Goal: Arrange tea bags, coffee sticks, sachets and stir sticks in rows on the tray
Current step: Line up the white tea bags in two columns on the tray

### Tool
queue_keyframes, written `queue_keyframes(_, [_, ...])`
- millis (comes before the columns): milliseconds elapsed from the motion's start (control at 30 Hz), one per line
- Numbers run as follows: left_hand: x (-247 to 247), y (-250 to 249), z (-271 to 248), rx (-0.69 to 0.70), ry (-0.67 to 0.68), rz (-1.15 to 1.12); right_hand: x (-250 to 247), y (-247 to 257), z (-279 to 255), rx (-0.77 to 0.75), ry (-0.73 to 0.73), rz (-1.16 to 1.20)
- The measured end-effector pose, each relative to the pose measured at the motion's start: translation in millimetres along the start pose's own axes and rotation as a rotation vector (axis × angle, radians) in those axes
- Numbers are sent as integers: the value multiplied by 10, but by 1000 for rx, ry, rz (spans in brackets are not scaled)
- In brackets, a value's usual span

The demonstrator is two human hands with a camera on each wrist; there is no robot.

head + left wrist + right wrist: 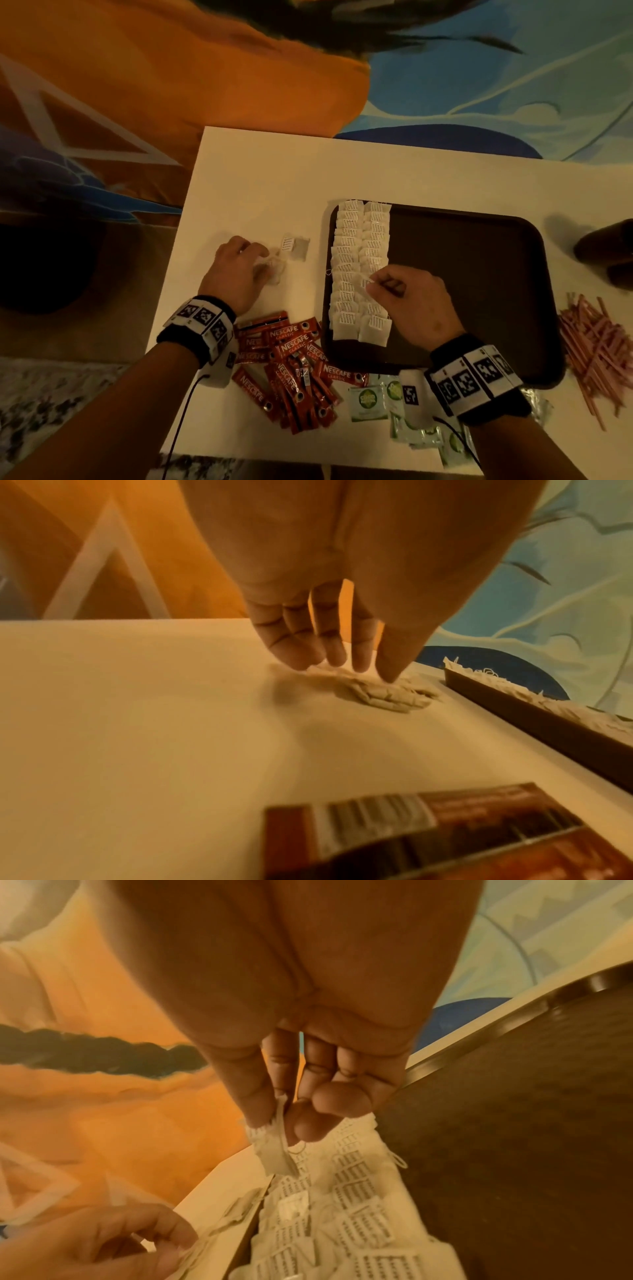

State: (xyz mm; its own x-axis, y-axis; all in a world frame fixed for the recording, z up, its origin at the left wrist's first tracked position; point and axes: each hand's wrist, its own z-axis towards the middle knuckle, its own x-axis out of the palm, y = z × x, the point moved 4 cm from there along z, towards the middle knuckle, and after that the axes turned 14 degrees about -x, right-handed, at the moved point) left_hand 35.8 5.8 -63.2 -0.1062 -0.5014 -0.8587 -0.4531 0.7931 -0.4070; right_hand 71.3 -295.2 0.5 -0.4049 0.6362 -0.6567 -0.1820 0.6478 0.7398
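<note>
We pinch a tea bag (274,1148) by its top seam in the right hand (407,301) — light, limp, tearable; left hand (236,270) presses loose bags (383,693) with straight fingers.

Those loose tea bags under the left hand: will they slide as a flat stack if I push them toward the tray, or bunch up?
Probably bunch up. Under the left hand the loose tea bags already lie crumpled and overlapping on the table, which suggests soft, floppy paper. The tea bag pinched by the right hand droops from its top edge, so likely very light. Lifting singly looks safer.
</note>
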Motion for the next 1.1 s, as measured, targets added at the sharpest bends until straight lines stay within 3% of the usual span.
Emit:
queue_keyframes(167, [65, -129, 35, -34, 120, 93, -138, -157, -211, 40, 1, -26])
queue_keyframes(500, [68, -168, 71, -133, 223, 173, -142, -350, -512, 74, 22, 16])
queue_keyframes(633, [-10, -184, -77, -55, 218, 179, -166, -339, -601, 53, 18, 26])
queue_keyframes(733, [-174, -350, -335, 77, 205, 105, -161, -322, -673, 54, 111, -3])
queue_keyframes(900, [-294, -802, -841, 193, 473, -22, -49, -311, -766, 37, 286, 16])
queue_keyframes(1000, [-92, -1021, -970, 218, 550, -61, 78, -342, -772, 37, 365, 6])
queue_keyframes(1100, [242, -1107, -966, 215, 571, -51, 159, -351, -720, 34, 331, -18])
